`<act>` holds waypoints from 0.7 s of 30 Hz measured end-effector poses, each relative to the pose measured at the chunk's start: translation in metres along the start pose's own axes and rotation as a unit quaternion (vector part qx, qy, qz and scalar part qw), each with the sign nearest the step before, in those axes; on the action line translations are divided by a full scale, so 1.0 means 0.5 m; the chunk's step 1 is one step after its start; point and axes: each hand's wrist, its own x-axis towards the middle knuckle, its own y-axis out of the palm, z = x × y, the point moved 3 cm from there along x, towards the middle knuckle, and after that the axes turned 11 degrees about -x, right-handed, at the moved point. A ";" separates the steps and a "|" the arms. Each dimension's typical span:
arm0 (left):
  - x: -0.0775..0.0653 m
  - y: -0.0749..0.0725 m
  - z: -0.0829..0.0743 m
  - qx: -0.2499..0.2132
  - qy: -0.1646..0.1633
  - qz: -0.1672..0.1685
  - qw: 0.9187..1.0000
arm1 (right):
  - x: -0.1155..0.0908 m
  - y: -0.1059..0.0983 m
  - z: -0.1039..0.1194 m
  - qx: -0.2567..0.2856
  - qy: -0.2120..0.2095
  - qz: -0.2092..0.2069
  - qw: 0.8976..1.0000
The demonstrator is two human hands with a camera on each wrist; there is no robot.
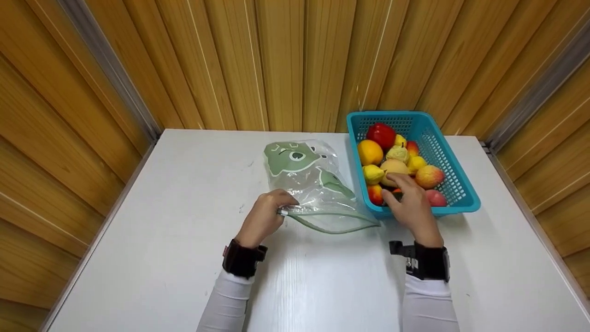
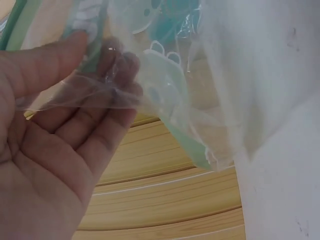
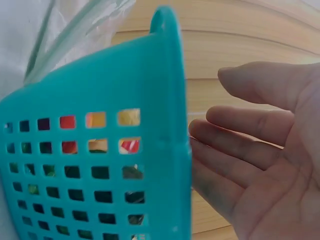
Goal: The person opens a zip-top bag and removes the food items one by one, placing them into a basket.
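Observation:
A clear zip bag (image 1: pixel 299 184) with green cartoon prints lies on the table, its green-edged mouth parted toward the person. My left hand (image 1: pixel 265 214) pinches the bag's left corner by the zip slider; the left wrist view shows the thumb (image 2: pixel 60 60) on one side of the film and fingers behind it. Over the near edge of a teal basket (image 1: pixel 456 180) of fruit hovers my right hand (image 1: pixel 412 207), fingers apart and holding nothing. Near its fingertips lie a round tan fruit (image 1: pixel 394 169) and a yellow pear-shaped fruit (image 1: pixel 372 174).
In the basket are also a red pepper-like piece (image 1: pixel 381 135), an orange (image 1: pixel 370 152) and a red-yellow fruit (image 1: pixel 429 176). The white table (image 1: pixel 193 193) meets wood-look panels (image 1: pixel 276 64) at the back and sides. The bag's right corner lies beside the basket.

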 end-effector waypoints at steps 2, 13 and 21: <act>0.006 -0.003 0.016 0.009 -0.002 -0.011 1.000 | -0.003 0.000 0.006 0.001 -0.008 -0.007 1.000; 0.050 -0.030 0.093 0.083 -0.022 -0.041 0.995 | -0.015 0.013 0.039 -0.001 -0.042 -0.002 0.999; 0.046 -0.075 0.103 0.153 -0.084 -0.058 0.983 | -0.030 0.051 0.078 -0.025 -0.083 -0.007 0.996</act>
